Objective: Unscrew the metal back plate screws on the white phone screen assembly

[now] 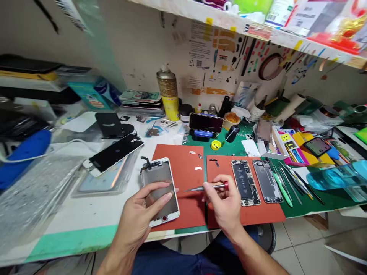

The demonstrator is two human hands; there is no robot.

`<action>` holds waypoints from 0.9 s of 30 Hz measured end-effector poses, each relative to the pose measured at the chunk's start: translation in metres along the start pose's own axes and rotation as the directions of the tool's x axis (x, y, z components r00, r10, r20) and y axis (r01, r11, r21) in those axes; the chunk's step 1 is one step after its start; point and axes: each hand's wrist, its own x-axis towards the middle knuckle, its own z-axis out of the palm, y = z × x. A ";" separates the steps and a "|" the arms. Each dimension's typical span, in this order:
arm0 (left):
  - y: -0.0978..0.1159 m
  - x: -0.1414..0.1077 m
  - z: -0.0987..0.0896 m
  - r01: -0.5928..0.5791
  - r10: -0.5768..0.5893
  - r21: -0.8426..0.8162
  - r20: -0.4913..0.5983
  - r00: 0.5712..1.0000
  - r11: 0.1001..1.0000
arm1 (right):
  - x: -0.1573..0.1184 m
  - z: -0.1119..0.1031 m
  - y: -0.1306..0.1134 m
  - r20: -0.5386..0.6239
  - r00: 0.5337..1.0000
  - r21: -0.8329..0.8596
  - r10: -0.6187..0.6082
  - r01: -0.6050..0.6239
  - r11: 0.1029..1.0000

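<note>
My left hand (145,208) grips a white-framed phone screen (170,202) with its grey metal back facing up, thumb and fingers across it. A dark flex cable sticks out from its far left corner. In my right hand (225,208) a small screwdriver (197,188) with a red end lies between thumb and fingers, its tip pointing left, a little apart from the screen. Beneath are two red-brown mats (190,212). To the right of my right hand lie an opened phone body (246,183) with its battery showing and a bare phone housing (267,181).
Tweezers and prying tools (292,181) lie at the right, beside a blue water bottle (338,175). Another phone screen (114,154) rests on a plastic case at the left. A spray can (168,91) and a propped-up phone (205,124) stand behind. Small parts dot the mats.
</note>
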 end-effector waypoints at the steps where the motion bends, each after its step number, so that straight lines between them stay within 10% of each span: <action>1: 0.000 0.000 -0.001 0.047 -0.046 -0.045 0.036 0.998 0.998 | 0.004 -0.003 -0.004 -0.044 0.998 -0.044 -0.039 0.037 0.998; 8: -0.006 0.003 0.000 0.079 -0.068 -0.194 0.059 0.996 0.978 | 0.040 0.000 -0.016 0.033 0.978 -0.376 -0.207 0.204 0.904; 27: -0.011 0.001 0.001 -0.014 0.024 -0.090 0.104 0.994 0.996 | 0.043 0.013 -0.008 0.001 0.985 -0.334 -0.170 0.160 0.929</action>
